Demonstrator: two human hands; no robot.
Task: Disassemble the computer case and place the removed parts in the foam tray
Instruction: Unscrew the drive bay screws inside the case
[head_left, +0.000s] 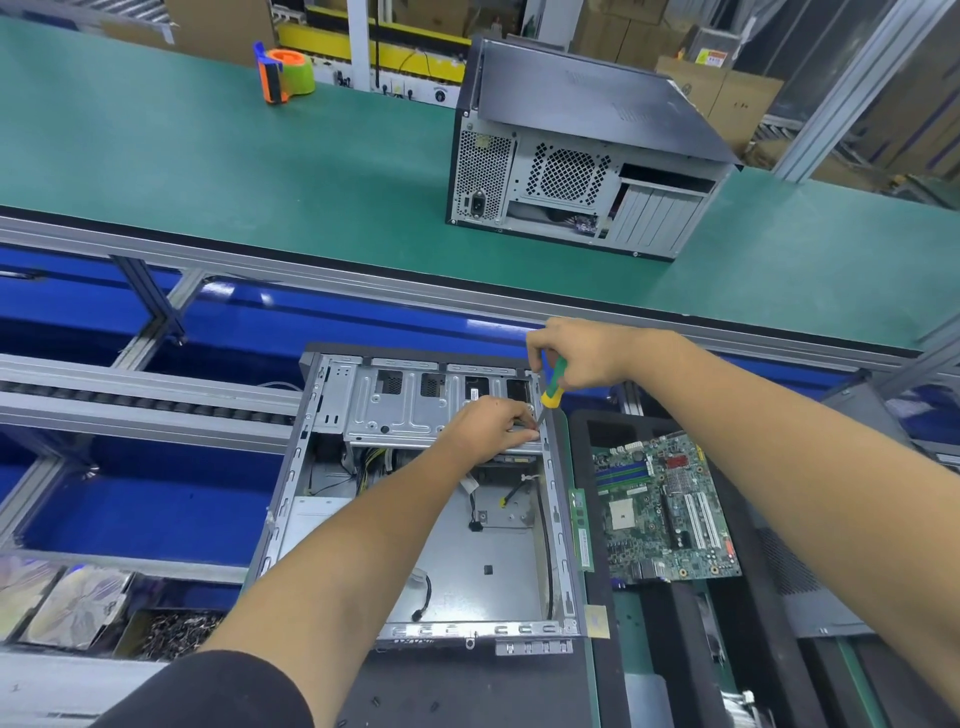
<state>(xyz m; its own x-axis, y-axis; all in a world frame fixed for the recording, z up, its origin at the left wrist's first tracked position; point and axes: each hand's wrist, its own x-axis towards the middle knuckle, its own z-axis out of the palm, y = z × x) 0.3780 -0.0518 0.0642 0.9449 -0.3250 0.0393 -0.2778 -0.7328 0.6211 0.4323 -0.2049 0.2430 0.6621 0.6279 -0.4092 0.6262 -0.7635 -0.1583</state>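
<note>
Computer case (415, 499) lies open on its side beneath both hands, so the drive cage (400, 405) faces up for unscrewing. Right hand (587, 358) curls round the screwdriver (553, 387), tip just beside the left hand (488, 428), whose fingertips pinch at the cage's edge, probably steadying a screw. Motherboard (665, 509) already rests in the foam tray (582, 431), right of the fingers.

It was a factory assembly line: a long green conveyor belt (260, 171) ran past aluminium framing (156, 306), roller tracks (130, 400) stood alongside, stacked cardboard boxes (722, 98) filled the background, and a tape dispenser (283, 73) sat on the belt.
</note>
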